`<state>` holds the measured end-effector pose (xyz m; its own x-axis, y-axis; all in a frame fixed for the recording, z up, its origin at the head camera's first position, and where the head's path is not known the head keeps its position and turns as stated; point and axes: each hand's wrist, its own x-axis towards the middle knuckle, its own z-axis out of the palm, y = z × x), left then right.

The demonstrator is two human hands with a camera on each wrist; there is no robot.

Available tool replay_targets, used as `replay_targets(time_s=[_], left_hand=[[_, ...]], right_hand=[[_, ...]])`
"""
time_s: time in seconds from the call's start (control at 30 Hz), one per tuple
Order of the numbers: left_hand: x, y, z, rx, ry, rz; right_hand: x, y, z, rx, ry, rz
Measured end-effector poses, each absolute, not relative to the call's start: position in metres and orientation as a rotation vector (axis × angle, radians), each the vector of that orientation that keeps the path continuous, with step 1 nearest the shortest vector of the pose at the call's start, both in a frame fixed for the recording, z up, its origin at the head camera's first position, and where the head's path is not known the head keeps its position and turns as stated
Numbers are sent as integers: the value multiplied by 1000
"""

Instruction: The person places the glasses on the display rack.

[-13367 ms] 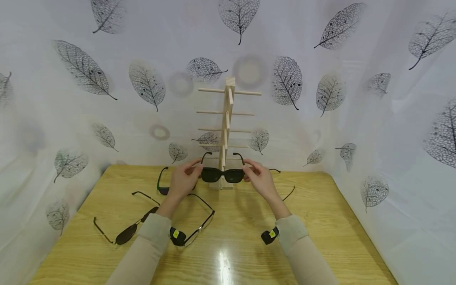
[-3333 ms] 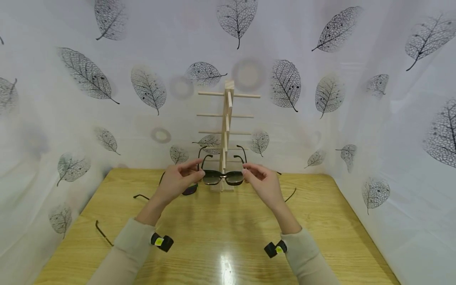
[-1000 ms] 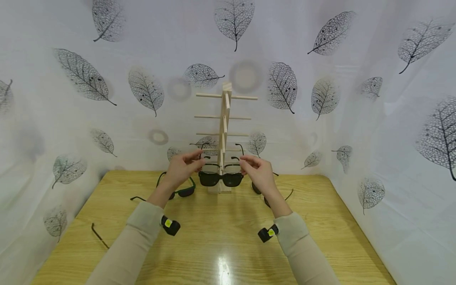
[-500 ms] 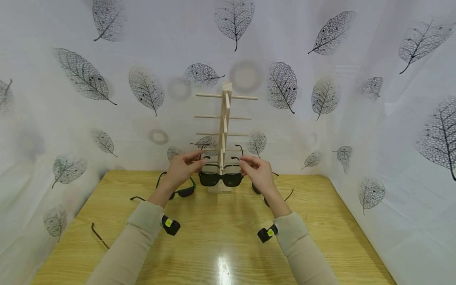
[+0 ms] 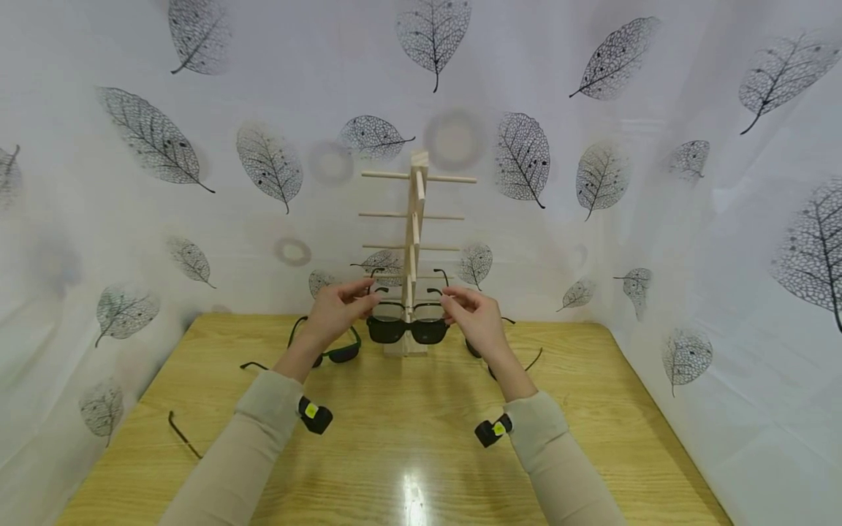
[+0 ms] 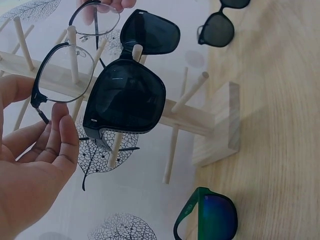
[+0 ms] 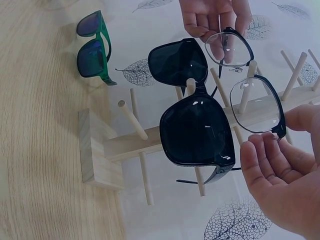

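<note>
Both hands hold a pair of clear eyeglasses (image 5: 389, 305) with dark upper rims at a wooden display stand (image 5: 414, 241). My left hand (image 5: 334, 315) pinches the frame's left outer corner between thumb and fingers. On the other side, my right hand (image 5: 482, 321) pinches the right corner. Just below, black sunglasses (image 5: 388, 332) hang on the stand, their bridge at a peg in the wrist views. In the right wrist view, a peg (image 7: 247, 90) shows near the bridge of the eyeglasses; whether they touch cannot be told.
Green-framed sunglasses (image 5: 345, 353) lie on the wooden table (image 5: 421, 431), left of the stand's base. A thin temple arm (image 5: 183, 435) sticks out by the left sleeve. Dark-lensed glasses (image 5: 472, 348) are partly hidden behind the right hand. Bare pegs (image 5: 452, 179) project higher up the stand.
Earliest, the hands held black sunglasses at the stand and the eyeglasses lay on the table. Later the eyeglasses were in front of the hung sunglasses; now they are above them. The last second shows almost no movement.
</note>
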<state>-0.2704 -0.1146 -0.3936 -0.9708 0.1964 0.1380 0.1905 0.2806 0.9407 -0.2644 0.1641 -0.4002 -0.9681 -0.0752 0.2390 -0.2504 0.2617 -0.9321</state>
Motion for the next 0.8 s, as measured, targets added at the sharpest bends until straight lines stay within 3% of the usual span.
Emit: replay_targets(time_s=[0.8], left_hand=[[-269, -115, -390, 356, 2496, 1837]], right_hand=[[-266, 164, -401, 320, -2379, 1816]])
